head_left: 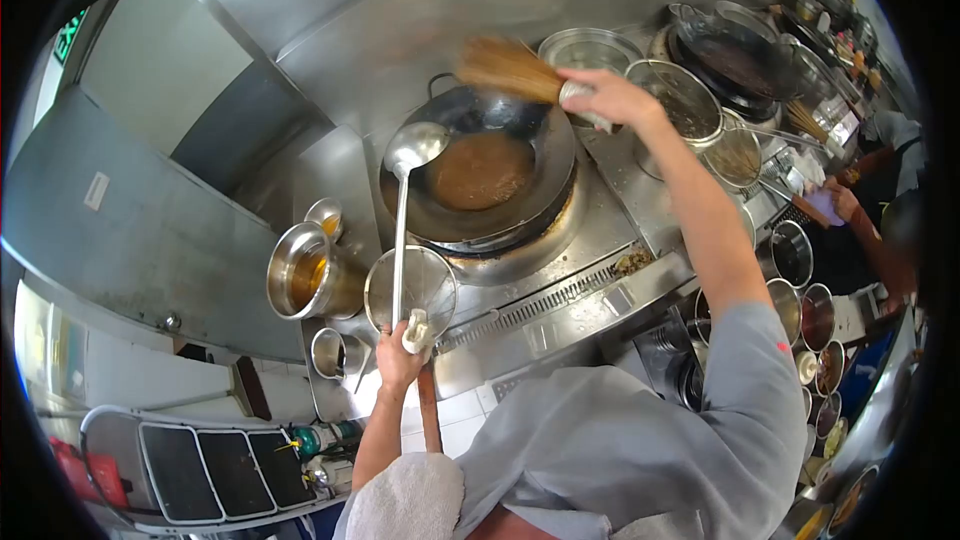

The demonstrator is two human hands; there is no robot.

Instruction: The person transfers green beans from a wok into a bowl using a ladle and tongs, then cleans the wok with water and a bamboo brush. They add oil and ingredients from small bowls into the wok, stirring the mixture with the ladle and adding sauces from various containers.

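Wok (480, 175) on burner, holding murky brown liquid; right hand (605, 95) clamped on bamboo brush (505, 68) at far rim, left hand (400, 355) closed round ladle (415, 145) handle; advisable: sweep brush along wall, keep ladle bowl clear of strokes.

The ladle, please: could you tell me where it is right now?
In the head view, the ladle is left of centre: the left hand grips its handle end, and its bowl hangs over the left rim of the wok, above the strainer.
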